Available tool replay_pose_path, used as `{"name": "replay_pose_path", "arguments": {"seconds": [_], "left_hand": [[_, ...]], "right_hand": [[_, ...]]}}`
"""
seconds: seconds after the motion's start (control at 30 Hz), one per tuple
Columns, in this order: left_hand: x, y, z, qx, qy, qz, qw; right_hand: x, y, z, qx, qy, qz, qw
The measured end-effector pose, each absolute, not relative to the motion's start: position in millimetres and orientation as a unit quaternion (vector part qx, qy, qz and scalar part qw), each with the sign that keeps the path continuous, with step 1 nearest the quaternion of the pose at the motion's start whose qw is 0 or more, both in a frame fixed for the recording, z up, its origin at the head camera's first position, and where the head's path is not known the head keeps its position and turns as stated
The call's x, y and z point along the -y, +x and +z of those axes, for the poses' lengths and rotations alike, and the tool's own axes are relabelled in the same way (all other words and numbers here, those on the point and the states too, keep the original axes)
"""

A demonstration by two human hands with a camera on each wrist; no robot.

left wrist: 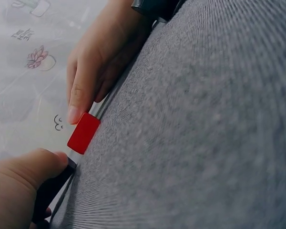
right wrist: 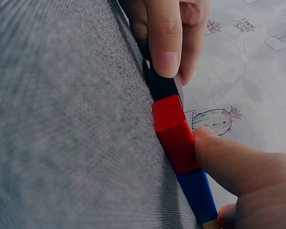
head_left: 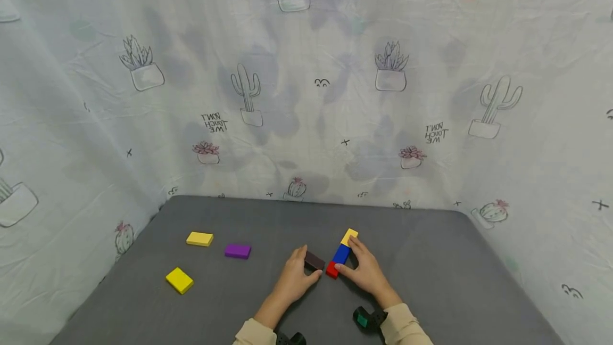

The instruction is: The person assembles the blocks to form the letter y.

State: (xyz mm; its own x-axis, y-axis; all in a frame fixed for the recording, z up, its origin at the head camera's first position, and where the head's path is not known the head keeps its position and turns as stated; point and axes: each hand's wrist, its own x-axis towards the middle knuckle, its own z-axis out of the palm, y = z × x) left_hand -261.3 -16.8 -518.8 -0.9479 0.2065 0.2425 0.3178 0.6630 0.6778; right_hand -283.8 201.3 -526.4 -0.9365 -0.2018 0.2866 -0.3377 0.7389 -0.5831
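My left hand (head_left: 291, 280) pinches a dark brown block (head_left: 314, 261) between thumb and fingers on the grey table. Just right of it, a red block (head_left: 331, 270), a blue block (head_left: 341, 254) and a yellow block (head_left: 349, 235) lie end to end in a slanting row. My right hand (head_left: 367, 271) grips this row, its thumb at the red block and its fingers by the yellow one. In the right wrist view, the red block (right wrist: 176, 138) sits close to the dark block's end; whether they touch, I cannot tell.
On the table's left side lie a pale yellow block (head_left: 199, 239), a purple block (head_left: 238, 251) and a brighter yellow block (head_left: 179, 280), apart from each other. A cactus-print cloth (head_left: 306, 137) hangs behind and beside the grey table (head_left: 421, 260).
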Motion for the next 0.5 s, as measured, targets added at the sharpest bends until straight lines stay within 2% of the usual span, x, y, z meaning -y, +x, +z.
{"name": "replay_pose_path", "arguments": {"seconds": [0.5], "left_hand": [[11.0, -258.5, -517.4, 0.921, -0.146, -0.349, 0.090]], "right_hand": [[-201.2, -282.9, -524.4, 0.928, 0.153, 0.319, 0.114]]}}
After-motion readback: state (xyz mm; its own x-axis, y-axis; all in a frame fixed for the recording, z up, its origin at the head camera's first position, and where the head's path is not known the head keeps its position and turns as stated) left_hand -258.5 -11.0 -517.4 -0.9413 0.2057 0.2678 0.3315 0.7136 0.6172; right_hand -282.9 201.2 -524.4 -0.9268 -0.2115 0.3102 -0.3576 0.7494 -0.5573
